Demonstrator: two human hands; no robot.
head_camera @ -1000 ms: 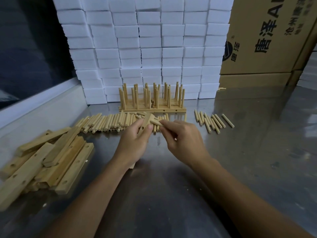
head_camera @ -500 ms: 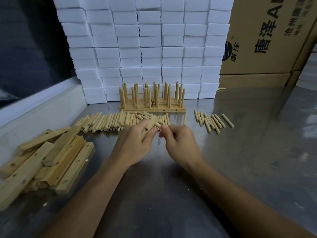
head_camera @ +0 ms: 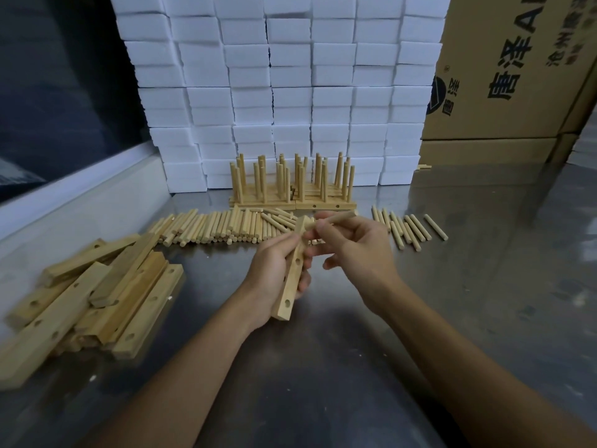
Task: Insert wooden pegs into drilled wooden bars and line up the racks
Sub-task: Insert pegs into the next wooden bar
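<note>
Left hand point(head_camera: 274, 273) grips bar point(head_camera: 292, 279); right hand point(head_camera: 358, 250) pinches peg point(head_camera: 336, 217); carton point(head_camera: 517, 59) reads 唐泽.

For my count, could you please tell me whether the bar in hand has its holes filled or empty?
Mostly empty: the bar shows two open holes, and the right hand holds a peg at its top end.

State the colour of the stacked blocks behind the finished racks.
White, plain and unpatterned: the stacked blocks, seen clearly in the head view.

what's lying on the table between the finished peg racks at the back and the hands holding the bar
In the head view, a long row of loose wooden pegs lies on the metal table between the finished wooden peg racks and the hands.
</note>
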